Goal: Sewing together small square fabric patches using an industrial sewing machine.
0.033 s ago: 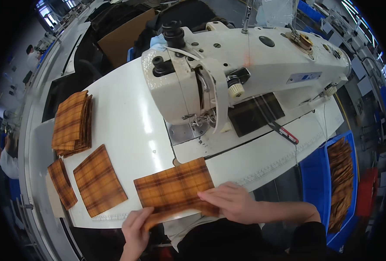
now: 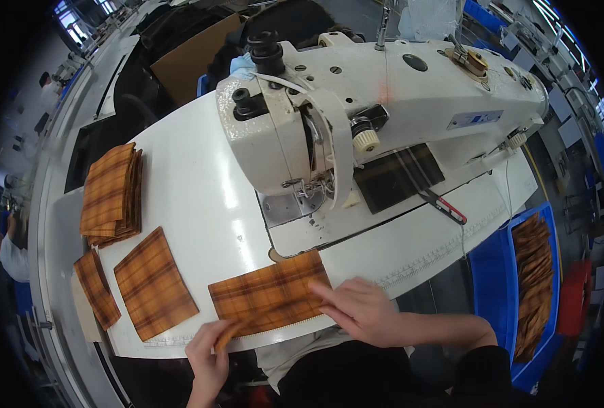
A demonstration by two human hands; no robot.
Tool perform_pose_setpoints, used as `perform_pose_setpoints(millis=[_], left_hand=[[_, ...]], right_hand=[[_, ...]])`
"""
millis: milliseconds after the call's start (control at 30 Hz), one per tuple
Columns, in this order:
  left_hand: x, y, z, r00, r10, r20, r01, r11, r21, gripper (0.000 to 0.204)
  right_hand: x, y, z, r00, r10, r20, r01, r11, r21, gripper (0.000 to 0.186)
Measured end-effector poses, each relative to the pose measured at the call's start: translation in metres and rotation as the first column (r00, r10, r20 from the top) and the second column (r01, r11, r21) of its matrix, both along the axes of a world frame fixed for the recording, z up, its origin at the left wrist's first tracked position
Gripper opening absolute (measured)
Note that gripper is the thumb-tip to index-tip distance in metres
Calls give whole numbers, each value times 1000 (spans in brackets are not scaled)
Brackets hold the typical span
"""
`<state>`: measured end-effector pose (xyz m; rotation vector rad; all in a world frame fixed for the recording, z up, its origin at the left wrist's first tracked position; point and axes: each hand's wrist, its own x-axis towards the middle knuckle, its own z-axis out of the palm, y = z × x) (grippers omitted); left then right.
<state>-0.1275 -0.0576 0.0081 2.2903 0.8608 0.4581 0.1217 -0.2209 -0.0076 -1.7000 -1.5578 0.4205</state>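
While the left hand (image 2: 207, 350) pinches the near left corner of the orange plaid cloth (image 2: 264, 289), the right hand (image 2: 364, 311) has its finger and thumb apart at the other end. Before, the near edge sagged off the tabletop (image 2: 186, 173); now it lies on top. Blur hides whether the right hand touches it.
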Motion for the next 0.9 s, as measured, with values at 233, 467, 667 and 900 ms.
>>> perform_pose_setpoints(millis=[233, 467, 667, 900], left_hand=[[25, 23, 11, 964, 121, -238, -145, 986, -84, 30], [105, 15, 23, 913, -224, -341, 352, 855, 380, 28], [115, 5, -16, 953, -302, 33, 298, 949, 100, 16], [110, 3, -14, 980, -190, 54, 193, 980, -56, 14]], right_hand=[[-3, 7, -13, 949, -100, 299, 67, 991, 118, 41], [-4, 7, -15, 925, -46, 377, 12, 996, 91, 42], [-6, -5, -19, 931, -37, 364, 9, 997, 79, 49], [-14, -21, -29, 909, -37, 416, -9, 994, 106, 57]])
